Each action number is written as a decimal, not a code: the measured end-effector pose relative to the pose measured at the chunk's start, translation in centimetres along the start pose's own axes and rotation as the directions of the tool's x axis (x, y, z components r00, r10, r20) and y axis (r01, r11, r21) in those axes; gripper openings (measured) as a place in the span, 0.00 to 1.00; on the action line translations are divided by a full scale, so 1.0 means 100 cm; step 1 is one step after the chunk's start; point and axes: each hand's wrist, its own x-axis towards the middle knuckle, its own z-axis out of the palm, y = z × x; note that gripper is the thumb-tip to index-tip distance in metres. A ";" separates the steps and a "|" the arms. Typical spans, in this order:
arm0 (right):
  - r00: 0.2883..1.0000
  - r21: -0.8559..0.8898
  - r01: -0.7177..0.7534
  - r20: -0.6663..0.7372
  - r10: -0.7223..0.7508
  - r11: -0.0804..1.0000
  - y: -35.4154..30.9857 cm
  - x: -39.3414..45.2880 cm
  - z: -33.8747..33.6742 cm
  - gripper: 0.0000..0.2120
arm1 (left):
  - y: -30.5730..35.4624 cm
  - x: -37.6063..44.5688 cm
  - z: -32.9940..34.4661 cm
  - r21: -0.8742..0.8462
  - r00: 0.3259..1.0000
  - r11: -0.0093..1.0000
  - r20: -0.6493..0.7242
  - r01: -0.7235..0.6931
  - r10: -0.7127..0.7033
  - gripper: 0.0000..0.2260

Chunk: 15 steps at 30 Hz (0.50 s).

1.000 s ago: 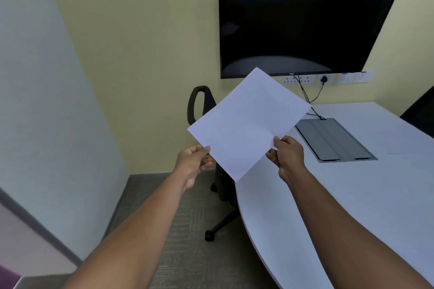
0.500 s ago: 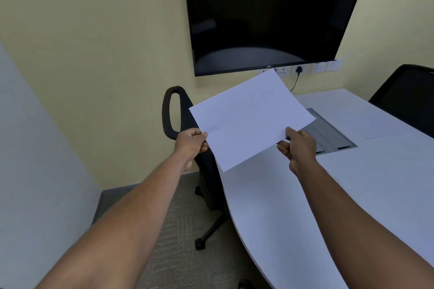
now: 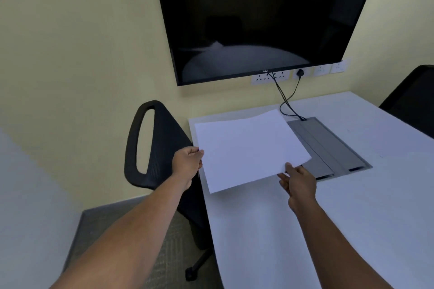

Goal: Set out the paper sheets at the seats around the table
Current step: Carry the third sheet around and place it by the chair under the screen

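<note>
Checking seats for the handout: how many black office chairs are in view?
2. One black office chair stands at the white table's left edge by the left hand; another at far right, partly cropped. Others may be out of frame.

Single head-mounted wide-angle view, facing forward and downward. Both forearms enter from the bottom edge, close to the lens. The desk (image 3: pixel 352 218) fills the lower right; the wall screen (image 3: pixel 258 19) occupies the upper frame, beyond the hands.
</note>
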 end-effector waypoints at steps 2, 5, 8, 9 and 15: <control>1.000 -0.021 -0.015 -0.015 0.015 1.000 0.009 0.018 0.004 0.12 | -0.008 0.017 0.011 0.017 1.000 1.000 -0.010 0.018 -0.018 0.06; 0.999 -0.068 -0.027 -0.047 0.024 0.997 0.024 0.044 0.010 0.14 | -0.025 0.043 0.024 0.030 0.998 0.999 -0.046 0.046 -0.044 0.06; 0.997 -0.077 -0.054 -0.066 0.049 0.996 0.045 0.065 0.013 0.14 | -0.047 0.067 0.036 0.055 0.993 0.994 -0.079 0.094 -0.089 0.08; 0.996 -0.079 -0.071 -0.067 0.066 0.994 0.053 0.072 0.013 0.14 | -0.057 0.074 0.040 0.067 0.990 0.991 -0.088 0.118 -0.111 0.08; 0.985 -0.153 -0.156 -0.102 0.142 0.976 0.096 0.105 0.005 0.15 | -0.106 0.100 0.063 0.128 0.966 0.966 -0.156 0.226 -0.206 0.07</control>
